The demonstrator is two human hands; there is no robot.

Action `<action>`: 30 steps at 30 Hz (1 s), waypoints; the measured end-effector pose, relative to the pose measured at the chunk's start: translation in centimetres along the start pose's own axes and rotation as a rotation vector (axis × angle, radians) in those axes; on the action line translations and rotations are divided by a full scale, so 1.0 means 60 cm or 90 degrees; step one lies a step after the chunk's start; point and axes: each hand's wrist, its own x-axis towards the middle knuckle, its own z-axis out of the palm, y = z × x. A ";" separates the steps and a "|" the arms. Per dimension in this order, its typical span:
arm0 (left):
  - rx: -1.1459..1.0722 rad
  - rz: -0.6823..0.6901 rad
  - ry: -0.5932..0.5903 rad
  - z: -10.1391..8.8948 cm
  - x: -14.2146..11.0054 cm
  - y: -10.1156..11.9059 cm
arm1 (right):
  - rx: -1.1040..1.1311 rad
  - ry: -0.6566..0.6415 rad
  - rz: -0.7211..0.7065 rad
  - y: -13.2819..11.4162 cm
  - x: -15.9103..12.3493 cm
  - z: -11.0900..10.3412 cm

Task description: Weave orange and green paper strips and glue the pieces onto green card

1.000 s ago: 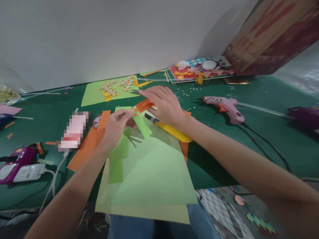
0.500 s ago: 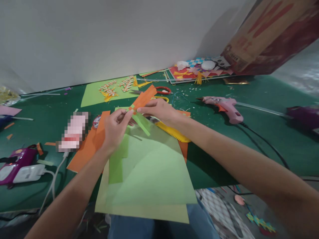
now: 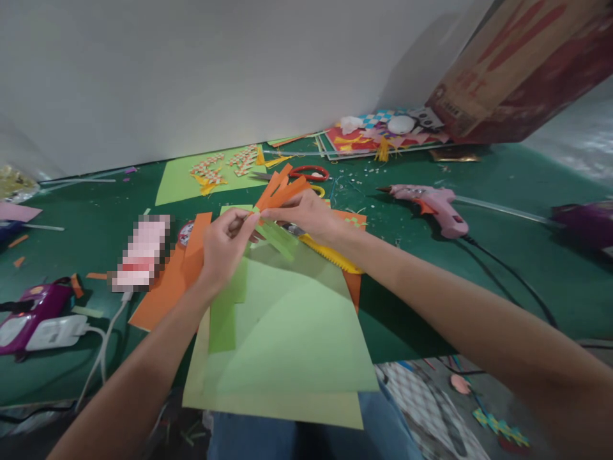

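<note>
Between my two hands is a small weave of orange and green paper strips, held above the light green sheets (image 3: 292,345). Its orange strips (image 3: 282,190) fan up and to the right; its green strips (image 3: 280,240) hang down to the right. My left hand (image 3: 228,239) pinches the woven end between thumb and fingers. With bent fingers, my right hand (image 3: 306,214) grips the weave from the other side, at the base of the orange strips. Partly behind the right forearm lies a yellow-handled tool (image 3: 330,252). Red-handled scissors (image 3: 309,174) rest just beyond the hands.
On the right lies a pink glue gun (image 3: 431,204) with its cable trailing forward. A blurred-out pink object (image 3: 143,252) and a purple and white plug block (image 3: 48,326) are left. Small woven pieces (image 3: 208,171) rest on a green sheet at the back. A paper bag (image 3: 517,76) stands back right.
The orange strips have spread apart into a wider fan. The green strips have shifted slightly to the right. Both hands stay in nearly the same place.
</note>
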 end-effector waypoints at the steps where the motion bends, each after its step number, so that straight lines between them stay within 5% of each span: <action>1: 0.000 0.000 -0.002 0.000 0.000 0.000 | -0.001 -0.001 0.001 0.000 0.000 0.000; 18: 0.079 0.116 0.027 -0.004 -0.006 -0.006 | -0.068 -0.004 -0.003 0.003 0.003 -0.006; 30: 0.057 0.078 0.007 -0.004 -0.005 -0.005 | -0.033 -0.040 -0.023 0.001 0.005 -0.007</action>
